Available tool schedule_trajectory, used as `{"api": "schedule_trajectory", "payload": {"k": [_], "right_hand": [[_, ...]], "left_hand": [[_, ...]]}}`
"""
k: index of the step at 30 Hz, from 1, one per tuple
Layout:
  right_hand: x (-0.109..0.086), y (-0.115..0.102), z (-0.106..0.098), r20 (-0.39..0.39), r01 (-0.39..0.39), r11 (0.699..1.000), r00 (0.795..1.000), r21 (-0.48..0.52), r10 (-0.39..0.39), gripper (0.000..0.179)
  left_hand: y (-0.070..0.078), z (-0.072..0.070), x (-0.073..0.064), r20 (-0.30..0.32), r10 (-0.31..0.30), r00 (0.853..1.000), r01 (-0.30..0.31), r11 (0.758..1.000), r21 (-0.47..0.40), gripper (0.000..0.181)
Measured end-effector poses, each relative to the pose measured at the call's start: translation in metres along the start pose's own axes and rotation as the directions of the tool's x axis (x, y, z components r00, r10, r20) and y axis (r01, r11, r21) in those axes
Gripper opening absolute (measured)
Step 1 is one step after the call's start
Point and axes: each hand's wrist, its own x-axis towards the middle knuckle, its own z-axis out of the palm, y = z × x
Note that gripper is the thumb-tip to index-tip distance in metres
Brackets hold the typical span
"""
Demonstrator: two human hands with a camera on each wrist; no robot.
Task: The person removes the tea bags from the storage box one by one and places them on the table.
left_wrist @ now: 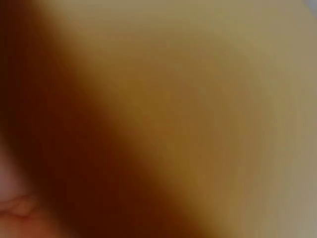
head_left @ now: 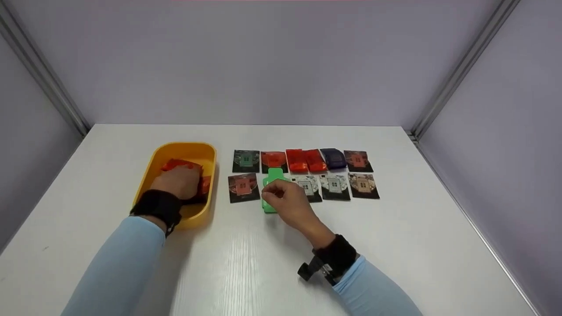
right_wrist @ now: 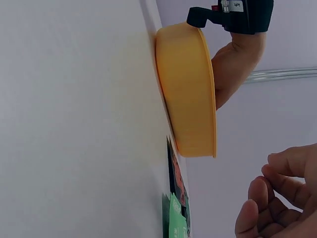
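My left hand [head_left: 178,181] reaches down into a yellow bin [head_left: 145,182], among red packets [head_left: 182,163]. Its fingers are hidden there, and the left wrist view is only a yellow and dark brown blur. My right hand [head_left: 290,204] hovers over the table with nothing in its loosely bent fingers [right_wrist: 257,191]. In the head view it overlaps a bright green packet [head_left: 275,173], which lies on the lower row of cards.
Printed cards [head_left: 243,186] lie in two rows right of the bin. Two red packets [head_left: 297,160] and a dark blue packet [head_left: 333,158] sit along the upper row. Pale walls [head_left: 246,61] enclose the white table [head_left: 228,263] at the back and sides.
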Motion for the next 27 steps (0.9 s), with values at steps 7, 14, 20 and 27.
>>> {"api": "schedule_trajectory", "payload": {"k": [7, 14, 20, 27], "right_hand": [[-0.002, 0.0, 0.003, 0.018, -0.003, 1.0, 1.0, -0.002, 0.003, 0.008], [-0.006, 0.002, 0.007, 0.046, -0.009, 1.0, 0.999, 0.013, 0.008, 0.009], [-0.005, 0.004, 0.009, 0.045, 0.005, 1.0, 0.999, 0.009, -0.006, 0.011], [-0.006, 0.001, 0.001, 0.018, 0.015, 1.0, 1.0, 0.001, -0.015, 0.01]], "left_hand": [[-0.007, 0.004, 0.004, -0.036, 0.01, 0.999, -0.008, 0.999, 0.051, 0.046], [-0.012, 0.01, 0.002, -0.123, 0.06, 0.991, -0.045, 0.992, 0.121, 0.026], [-0.02, 0.01, 0.0, -0.275, 0.085, 0.958, -0.048, 0.989, 0.137, 0.02], [-0.015, -0.02, -0.024, -0.577, -0.007, 0.817, -0.063, 0.993, -0.101, 0.024]]}}
